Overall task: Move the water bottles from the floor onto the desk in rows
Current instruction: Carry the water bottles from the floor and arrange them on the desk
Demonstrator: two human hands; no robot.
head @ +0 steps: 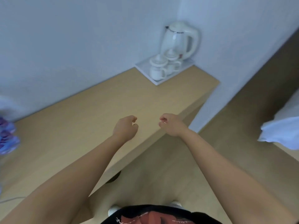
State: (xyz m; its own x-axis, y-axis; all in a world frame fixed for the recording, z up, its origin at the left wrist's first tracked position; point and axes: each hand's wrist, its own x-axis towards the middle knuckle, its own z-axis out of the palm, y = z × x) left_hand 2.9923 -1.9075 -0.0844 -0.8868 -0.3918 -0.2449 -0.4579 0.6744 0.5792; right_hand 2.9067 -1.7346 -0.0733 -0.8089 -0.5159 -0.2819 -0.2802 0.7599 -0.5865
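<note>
hovering over the surface (90, 113) near the kettle tray (163, 78), left hand (125, 127) and right hand (171, 125) fingers curl loosely, empty; crowding rows there risks toppling cups (157, 68).

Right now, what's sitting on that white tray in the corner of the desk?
On the tray stand a white electric kettle and two lidded white cups, the kettle at the back. The lids cover the cups, so their insides cannot be seen.
</note>
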